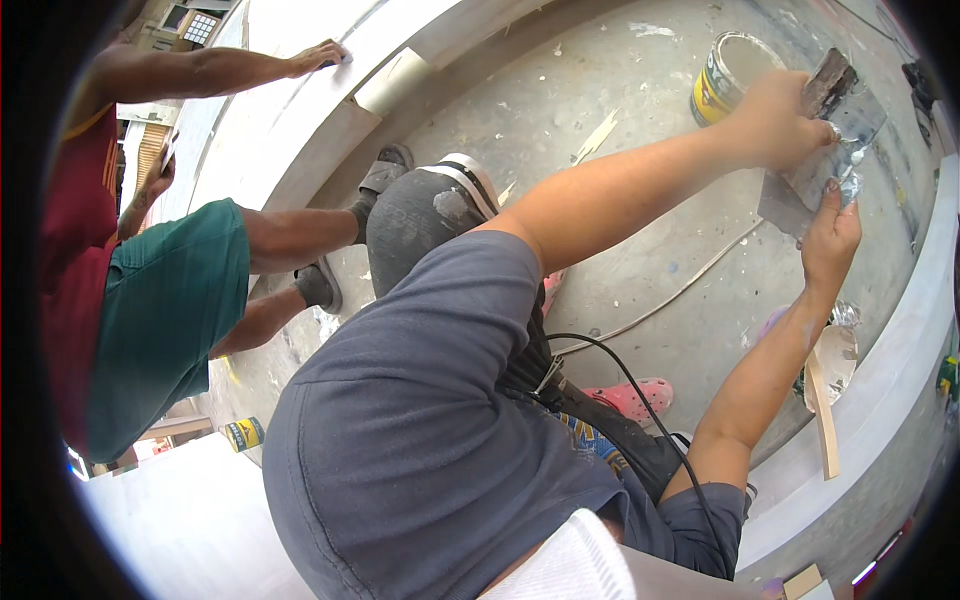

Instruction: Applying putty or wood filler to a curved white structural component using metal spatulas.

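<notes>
My left hand [785, 120] is closed at a wide metal scraper [787, 206], its blade smeared grey. A worn dark-brown wooden edge [829, 84] shows beside the knuckles; whether it belongs to the same scraper I cannot tell. Just below, my right hand [832, 238] pinches a small crumpled silvery tube [850, 188] against the blade's side. A dab of whitish paste [857, 156] shows between the hands, on or near the metal. Both forearms reach out to the right over the floor, and the fingers partly cover the tools.
An open yellow-and-black can [705, 95] stands near my left hand. A co-worker's hand [318, 58] rests on a long white panel [300, 100]. A black cable [625, 368] crosses my lap. A wooden strip [823, 415] leans by a white ledge [880, 400]; another can [243, 434] is behind.
</notes>
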Available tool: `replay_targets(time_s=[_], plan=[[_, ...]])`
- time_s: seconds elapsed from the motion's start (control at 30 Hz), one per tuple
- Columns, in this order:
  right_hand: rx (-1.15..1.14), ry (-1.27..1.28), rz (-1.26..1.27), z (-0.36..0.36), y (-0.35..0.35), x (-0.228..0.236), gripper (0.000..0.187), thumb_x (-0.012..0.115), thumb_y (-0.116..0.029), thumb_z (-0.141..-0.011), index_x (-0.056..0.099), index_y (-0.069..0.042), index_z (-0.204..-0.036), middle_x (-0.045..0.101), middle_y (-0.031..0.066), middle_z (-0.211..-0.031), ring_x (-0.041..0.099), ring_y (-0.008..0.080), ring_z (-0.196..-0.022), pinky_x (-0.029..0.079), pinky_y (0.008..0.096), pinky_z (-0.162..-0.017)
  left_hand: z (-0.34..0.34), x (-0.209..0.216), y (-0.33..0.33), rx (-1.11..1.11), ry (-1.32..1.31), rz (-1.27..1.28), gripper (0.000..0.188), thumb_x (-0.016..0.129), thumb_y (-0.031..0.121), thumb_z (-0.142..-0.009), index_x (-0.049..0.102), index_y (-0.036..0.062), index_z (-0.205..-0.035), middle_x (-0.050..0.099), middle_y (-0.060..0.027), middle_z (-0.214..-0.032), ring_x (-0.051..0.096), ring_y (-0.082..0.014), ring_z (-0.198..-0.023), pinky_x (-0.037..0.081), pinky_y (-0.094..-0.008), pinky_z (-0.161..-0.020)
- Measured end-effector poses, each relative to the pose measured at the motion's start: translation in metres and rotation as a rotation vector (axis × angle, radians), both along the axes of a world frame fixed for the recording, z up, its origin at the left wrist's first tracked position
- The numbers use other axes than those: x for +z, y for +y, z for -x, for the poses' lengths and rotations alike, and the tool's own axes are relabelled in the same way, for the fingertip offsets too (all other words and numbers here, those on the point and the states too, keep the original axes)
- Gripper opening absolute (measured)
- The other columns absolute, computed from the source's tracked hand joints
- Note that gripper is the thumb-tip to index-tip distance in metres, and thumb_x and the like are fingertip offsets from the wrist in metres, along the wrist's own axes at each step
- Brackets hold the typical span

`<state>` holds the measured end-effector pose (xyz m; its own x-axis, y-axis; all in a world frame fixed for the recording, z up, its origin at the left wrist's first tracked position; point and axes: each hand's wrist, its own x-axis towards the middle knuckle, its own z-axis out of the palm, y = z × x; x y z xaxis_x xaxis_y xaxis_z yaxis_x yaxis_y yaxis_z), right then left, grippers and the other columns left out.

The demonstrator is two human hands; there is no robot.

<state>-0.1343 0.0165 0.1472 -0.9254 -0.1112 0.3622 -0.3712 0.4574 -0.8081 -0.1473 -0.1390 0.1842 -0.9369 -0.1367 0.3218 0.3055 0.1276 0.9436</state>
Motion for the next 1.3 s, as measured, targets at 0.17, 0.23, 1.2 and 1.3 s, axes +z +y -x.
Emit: replay_targets(time_s=[0.17,0.23,1.2,1.3], plan=[[0.085,-0.069,-0.289,0.014,0.028,-0.04,0.027,0.04,-0.018,-0.089,0.053,0.002,-0.078,0.056,0.0182,-0.072,0.051,0.0285,-0.062,0.038,0.04,-0.052,0.007,-0.012,-0.001,0.046,0.482,0.695,0.024,0.063,0.02,-0.07,0.055,-0.0028,-0.07,0.055,-0.0081,-0.059,0.052,-0.013,-0.054,0.043,-0.0309,-0.047],[0.235,-0.144,-0.096,0.016,0.016,-0.03,0.032,0.042,-0.021,-0.087,0.054,0.002,-0.069,0.053,0.0192,-0.058,0.049,0.0277,-0.05,0.037,0.0388,-0.046,0.0,-0.006,-0.002,-0.024,-0.095,0.255,0.014,0.063,0.013,-0.073,0.056,0.0012,-0.068,0.055,-0.0035,-0.06,0.047,-0.0096,-0.051,0.039,-0.0263,-0.044],[-0.459,0.024,0.536,0.042,0.038,-0.047,0.05,0.068,-0.026,-0.074,0.044,0.002,-0.108,0.059,0.0135,-0.081,0.058,0.0138,-0.07,0.047,0.0243,-0.055,0.025,-0.012,0.018,-0.665,-0.463,-0.9,0.036,0.05,0.016,-0.084,0.043,0.001,-0.115,0.056,-0.0123,-0.106,0.057,-0.0244,-0.094,0.044,-0.0475,-0.084],[-0.323,-0.164,0.564,0.023,0.019,-0.03,0.045,0.064,-0.027,-0.077,0.046,0.0,-0.108,0.059,0.01,-0.085,0.056,0.0128,-0.07,0.046,0.0254,-0.055,0.022,-0.014,0.031,-0.66,-0.464,-1.002,0.036,0.048,0.02,-0.085,0.043,0.0027,-0.116,0.058,-0.0125,-0.104,0.06,-0.0263,-0.091,0.044,-0.0552,-0.08]])
